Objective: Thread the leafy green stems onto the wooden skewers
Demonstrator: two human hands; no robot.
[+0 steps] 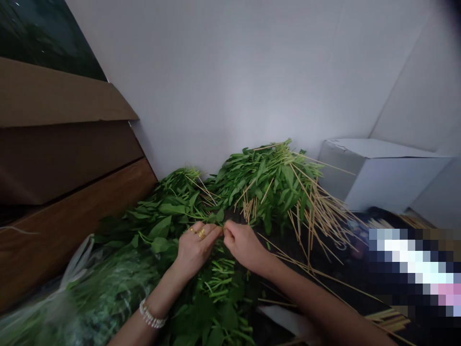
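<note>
My left hand, with gold rings on its fingers and a beaded bracelet at the wrist, is closed in a pinch. Its fingertips meet those of my right hand, which is curled into a loose fist. Between them they grip a thin leafy green stem, mostly hidden by the fingers. Loose leafy greens lie just beyond and left of my hands. Below them is a bunch of cut green stems with dark leaves. Thin wooden sticks fan out to the right.
A large heap of leafy greens with sticks among it rests against the white wall. A clear plastic bag of greens is at lower left. A cardboard box stands on the left, a white box on the right.
</note>
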